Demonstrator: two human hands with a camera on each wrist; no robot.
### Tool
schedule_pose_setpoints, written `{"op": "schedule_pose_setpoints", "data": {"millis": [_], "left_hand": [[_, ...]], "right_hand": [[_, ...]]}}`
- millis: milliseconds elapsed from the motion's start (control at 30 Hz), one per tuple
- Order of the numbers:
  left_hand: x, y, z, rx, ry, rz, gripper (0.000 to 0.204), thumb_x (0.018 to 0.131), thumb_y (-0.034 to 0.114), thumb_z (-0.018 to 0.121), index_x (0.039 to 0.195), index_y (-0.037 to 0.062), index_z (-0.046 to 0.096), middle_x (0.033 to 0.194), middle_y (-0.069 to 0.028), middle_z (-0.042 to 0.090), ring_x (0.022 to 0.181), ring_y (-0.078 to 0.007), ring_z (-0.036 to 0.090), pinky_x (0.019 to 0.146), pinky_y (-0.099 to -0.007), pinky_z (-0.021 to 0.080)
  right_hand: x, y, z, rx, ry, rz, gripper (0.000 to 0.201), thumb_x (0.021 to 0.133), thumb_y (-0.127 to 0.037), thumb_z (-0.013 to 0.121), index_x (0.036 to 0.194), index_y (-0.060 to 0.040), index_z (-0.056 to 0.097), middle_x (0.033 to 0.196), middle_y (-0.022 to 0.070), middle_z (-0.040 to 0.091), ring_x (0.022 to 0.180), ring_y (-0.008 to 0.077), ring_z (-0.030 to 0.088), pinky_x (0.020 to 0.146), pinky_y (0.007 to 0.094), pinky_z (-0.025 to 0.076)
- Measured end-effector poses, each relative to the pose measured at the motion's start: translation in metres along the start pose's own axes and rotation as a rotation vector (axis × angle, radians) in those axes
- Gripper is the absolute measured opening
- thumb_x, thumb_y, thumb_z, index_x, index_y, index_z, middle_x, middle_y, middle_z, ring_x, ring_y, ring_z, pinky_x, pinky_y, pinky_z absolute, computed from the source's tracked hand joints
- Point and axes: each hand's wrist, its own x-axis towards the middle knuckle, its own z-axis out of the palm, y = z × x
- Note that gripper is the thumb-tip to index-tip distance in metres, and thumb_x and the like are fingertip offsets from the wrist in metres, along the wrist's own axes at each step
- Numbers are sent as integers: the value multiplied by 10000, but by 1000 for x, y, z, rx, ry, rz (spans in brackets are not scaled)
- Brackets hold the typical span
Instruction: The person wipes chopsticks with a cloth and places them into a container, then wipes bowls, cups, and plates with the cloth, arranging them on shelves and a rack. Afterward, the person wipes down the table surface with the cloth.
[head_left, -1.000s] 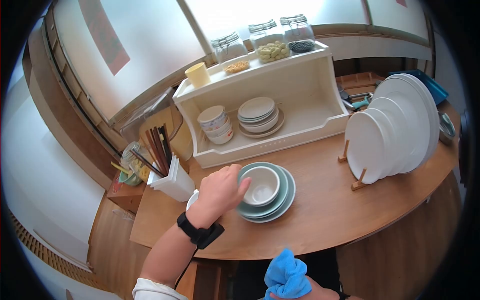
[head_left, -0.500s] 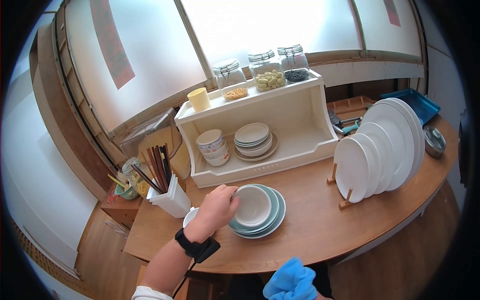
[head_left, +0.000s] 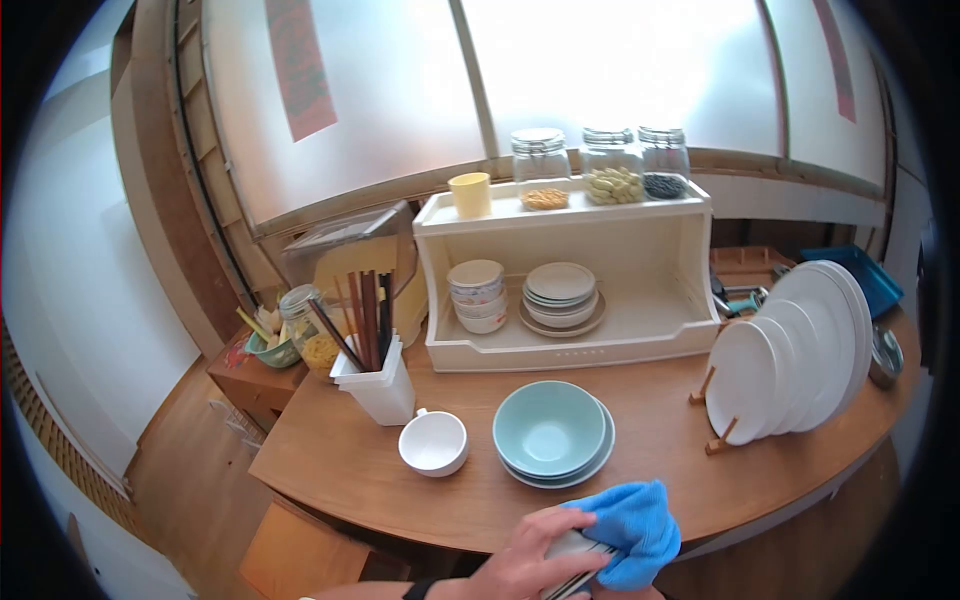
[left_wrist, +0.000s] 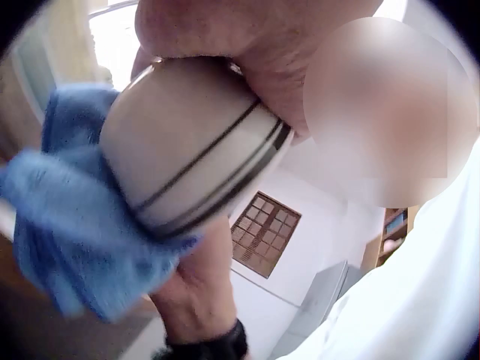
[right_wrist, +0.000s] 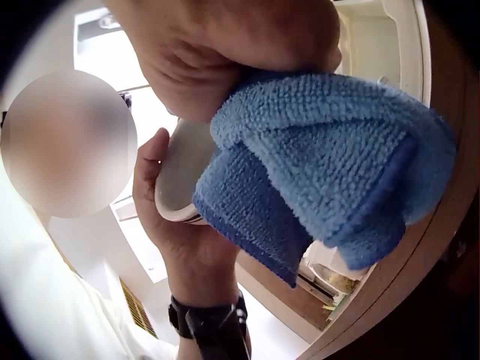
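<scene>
My left hand (head_left: 525, 553) grips a small off-white bowl with dark stripes (left_wrist: 187, 135) by its rim, low in front of the table's near edge. The bowl is tilted on its side in the left wrist view. A blue cloth (head_left: 640, 530) is bunched in my right hand (right_wrist: 240, 37) and lies against the bowl, covering part of it. In the head view the cloth hides most of the right hand. Ahead on the table, a teal bowl (head_left: 550, 430) sits on stacked plates (head_left: 590, 472), with a white cup (head_left: 434, 446) to its left.
A white holder of chopsticks (head_left: 380, 392) stands at the left. Behind is a cream shelf (head_left: 570, 357) with stacked bowls (head_left: 478, 298), a yellow cup (head_left: 470, 196) and glass jars (head_left: 612, 170) on top. White plates (head_left: 740, 385) stand in a wooden rack at the right.
My left hand has lifted the small bowl out of the teal bowl and brought it back to the blue cloth in my right hand. The head view has also shifted.
</scene>
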Motion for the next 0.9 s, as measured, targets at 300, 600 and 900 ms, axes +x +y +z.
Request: {"op": "schedule_pose_setpoints", "data": {"millis": [300, 600, 900], "left_hand": [[-37, 7, 12, -50, 176, -111, 546, 751, 135, 607, 1274, 10, 511, 1431, -338, 312, 1238, -535, 413, 1012, -509, 374], [-20, -5, -6, 122, 277, 482, 353, 810, 210, 578, 1097, 9, 627, 1066, -206, 625, 1041, -486, 560, 892, -586, 459], [-46, -13, 5, -112, 272, 232, 661, 678, 310, 839, 1237, 163, 518, 1359, -245, 378, 1214, -535, 395, 960, -599, 383]], "right_hand": [[7, -12, 4, -260, -263, -243, 320, 864, -291, 630, 1066, -44, 623, 1161, 126, 604, 1001, 303, 612, 884, 393, 485], [54, -22, -12, -65, -578, 105, 220, 862, -154, 598, 1022, -8, 633, 999, 147, 642, 906, 244, 626, 803, 341, 489], [26, 10, -26, -457, -623, -6, 299, 891, -241, 587, 1101, -29, 599, 1104, 128, 619, 989, 264, 607, 876, 371, 477]]}}
